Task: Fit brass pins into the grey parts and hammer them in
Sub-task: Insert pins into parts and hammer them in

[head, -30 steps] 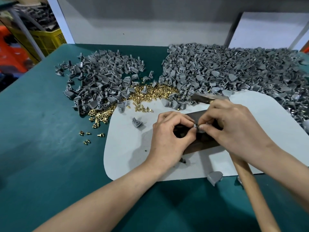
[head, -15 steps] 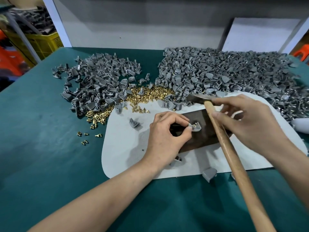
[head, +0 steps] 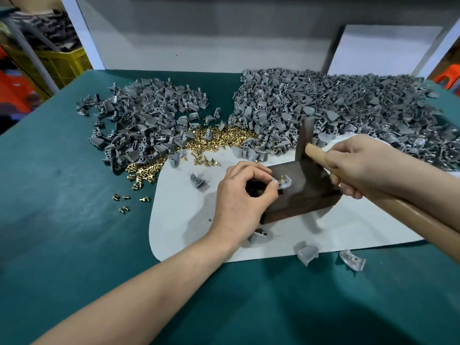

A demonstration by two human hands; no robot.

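Note:
A dark metal block (head: 306,195) lies on a pale grey mat (head: 184,220). On the block sits a grey part (head: 285,182) with a brass pin (head: 282,178) standing up in it. My left hand (head: 244,200) pinches the part's left edge between thumb and forefinger. My right hand (head: 358,165) grips the wooden handle of a hammer (head: 304,139) just below its dark head, which is raised upright above the block's far edge. Loose brass pins (head: 219,138) lie heaped behind the mat.
Two big heaps of grey parts fill the green table, one at back left (head: 149,120) and one at back right (head: 348,108). Single grey parts lie at the mat's front edge (head: 306,252) and left (head: 198,181). A yellow crate (head: 62,63) stands off the table, left.
My right hand has shifted its grip up the handle and swung the hammer head up from lying flat to upright above the block. My left hand keeps pinching the part.

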